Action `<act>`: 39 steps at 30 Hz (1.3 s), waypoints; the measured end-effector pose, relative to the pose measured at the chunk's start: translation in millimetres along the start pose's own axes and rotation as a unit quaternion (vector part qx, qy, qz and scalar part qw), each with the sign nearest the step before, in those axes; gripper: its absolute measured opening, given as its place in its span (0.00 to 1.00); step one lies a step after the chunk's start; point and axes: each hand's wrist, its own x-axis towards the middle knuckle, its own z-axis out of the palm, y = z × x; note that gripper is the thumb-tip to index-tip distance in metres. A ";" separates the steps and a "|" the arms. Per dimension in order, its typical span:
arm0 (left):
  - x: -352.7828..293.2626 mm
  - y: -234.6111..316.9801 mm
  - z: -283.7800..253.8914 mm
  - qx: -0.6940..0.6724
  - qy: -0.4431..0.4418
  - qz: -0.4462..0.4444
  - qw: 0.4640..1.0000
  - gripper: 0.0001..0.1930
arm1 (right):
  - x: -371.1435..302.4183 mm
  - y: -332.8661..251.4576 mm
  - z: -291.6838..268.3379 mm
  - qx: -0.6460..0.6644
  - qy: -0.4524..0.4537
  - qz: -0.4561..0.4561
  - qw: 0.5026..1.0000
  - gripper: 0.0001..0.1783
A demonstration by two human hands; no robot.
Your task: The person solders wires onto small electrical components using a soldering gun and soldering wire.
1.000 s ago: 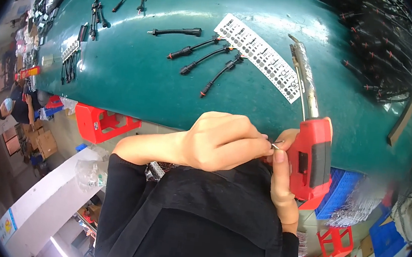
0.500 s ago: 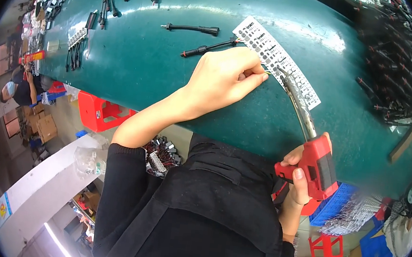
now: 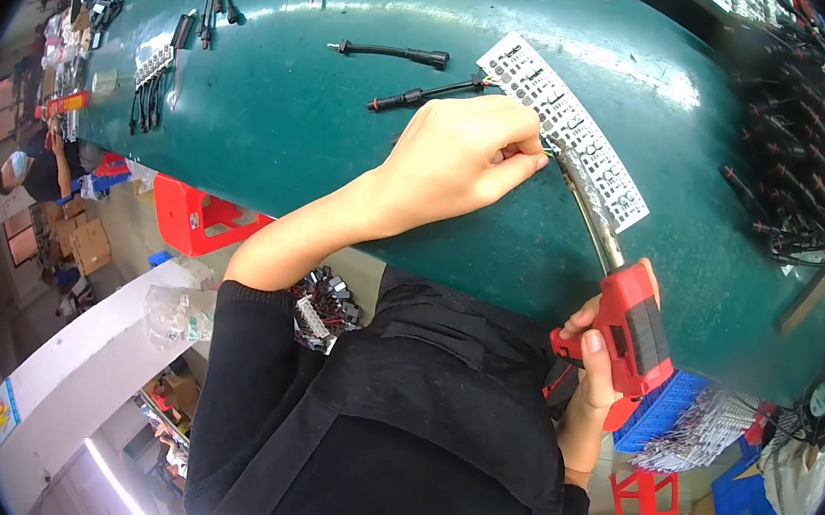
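My left hand [image 3: 457, 167] is closed in a pinch on a thin yellow-green wire [image 3: 548, 152] at the near edge of a white circuit board strip [image 3: 597, 172]. The strip lies slanted on the green table and carries rows of dark pads. Around a red soldering gun [image 3: 634, 326] my right hand [image 3: 600, 370] is wrapped, and the gun's long metal tip reaches to the board edge beside my left fingertips. Whether the tip touches the wire cannot be made out. A black cable with a red ring [image 3: 419, 95] runs to the board's upper left end, partly behind my left hand.
Another black cable [image 3: 394, 53] lies beyond my left hand on the green table [image 3: 277, 113]. Dark cable bundles [image 3: 796, 147] are heaped at the right. Several connectors [image 3: 154, 64] sit at the left. Red stools [image 3: 190, 219] stand below the table edge, and a person [image 3: 45, 169] is far left.
The soldering gun's tip has shifted left and closer to my left fingertips. My left hand has moved slightly right, still pinching the wire.
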 end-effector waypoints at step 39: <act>2.0 0.5 0.1 -0.016 -0.011 -0.041 0.999 0.07 | 19.5 2.4 -8.4 0.286 0.033 -0.119 0.950 0.42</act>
